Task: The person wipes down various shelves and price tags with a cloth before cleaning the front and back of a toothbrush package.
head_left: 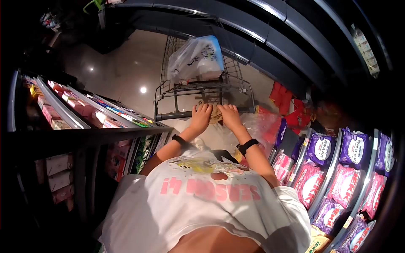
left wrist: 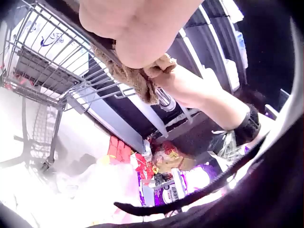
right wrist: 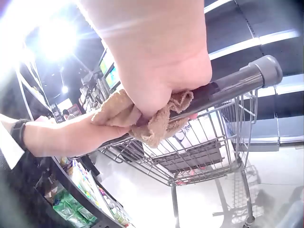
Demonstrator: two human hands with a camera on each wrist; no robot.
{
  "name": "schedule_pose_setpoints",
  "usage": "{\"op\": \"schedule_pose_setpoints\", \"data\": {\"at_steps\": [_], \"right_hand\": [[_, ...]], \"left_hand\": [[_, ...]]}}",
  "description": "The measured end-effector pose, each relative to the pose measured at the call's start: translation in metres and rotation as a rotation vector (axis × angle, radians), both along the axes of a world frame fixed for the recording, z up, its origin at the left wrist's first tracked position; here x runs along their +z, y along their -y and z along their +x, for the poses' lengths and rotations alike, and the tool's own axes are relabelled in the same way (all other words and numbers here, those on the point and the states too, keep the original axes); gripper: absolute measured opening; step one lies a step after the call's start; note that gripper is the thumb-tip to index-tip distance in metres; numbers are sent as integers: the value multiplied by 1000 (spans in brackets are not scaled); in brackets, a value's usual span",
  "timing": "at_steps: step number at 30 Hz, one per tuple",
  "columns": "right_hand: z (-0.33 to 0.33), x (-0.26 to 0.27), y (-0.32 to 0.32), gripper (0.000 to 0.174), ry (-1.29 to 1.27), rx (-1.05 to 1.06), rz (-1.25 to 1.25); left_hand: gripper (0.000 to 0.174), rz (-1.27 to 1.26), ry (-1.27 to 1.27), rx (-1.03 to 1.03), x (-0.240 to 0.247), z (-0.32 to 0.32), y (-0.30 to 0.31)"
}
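Both hands grip the dark handle bar (head_left: 181, 114) of a wire shopping cart (head_left: 162, 76), close together near its middle. The left hand (head_left: 202, 117) curls over the bar on the left, the right hand (head_left: 230, 116) on the right. A tan, fluffy cloth (right wrist: 161, 124) is bunched around the bar between and under them. In the left wrist view the same cloth (left wrist: 137, 85) hangs below the bar beside the left hand (left wrist: 137, 33). Inside the cart lies a white and blue plastic bag (head_left: 196, 59) with dark printing.
Shelves of purple and pink washing powder bags (head_left: 344, 185) stand close on the right. A shelf of small boxed goods (head_left: 76, 103) runs along the left. Dark curved shelving (head_left: 253, 33) rises ahead, and red packages (head_left: 280, 97) sit at the right of the cart.
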State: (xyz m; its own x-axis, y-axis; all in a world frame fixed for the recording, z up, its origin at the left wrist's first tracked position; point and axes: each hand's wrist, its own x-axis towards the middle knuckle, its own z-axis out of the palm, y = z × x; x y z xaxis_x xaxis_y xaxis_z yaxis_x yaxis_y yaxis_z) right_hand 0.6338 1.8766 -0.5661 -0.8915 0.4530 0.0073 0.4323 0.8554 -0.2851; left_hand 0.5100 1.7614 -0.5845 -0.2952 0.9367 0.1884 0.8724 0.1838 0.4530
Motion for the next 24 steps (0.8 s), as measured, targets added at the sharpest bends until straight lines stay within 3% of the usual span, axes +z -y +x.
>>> {"op": "schedule_pose_setpoints", "data": {"at_steps": [5,6,14,24], "right_hand": [[19,-11,2,36,-79,-97,-12],[23,-11,2,30,-147,-97,54],[57,-13,-1,30,-123,-229,120],[82,-15,-9,36,-123,-407,116]], "left_hand": [[45,-41,68,-155,4,1,-8],[50,-63,142,-214,5,0,-10],[63,-114,235,-493,7,6,-42],[57,-109,317,-704,5,17,-89]]}}
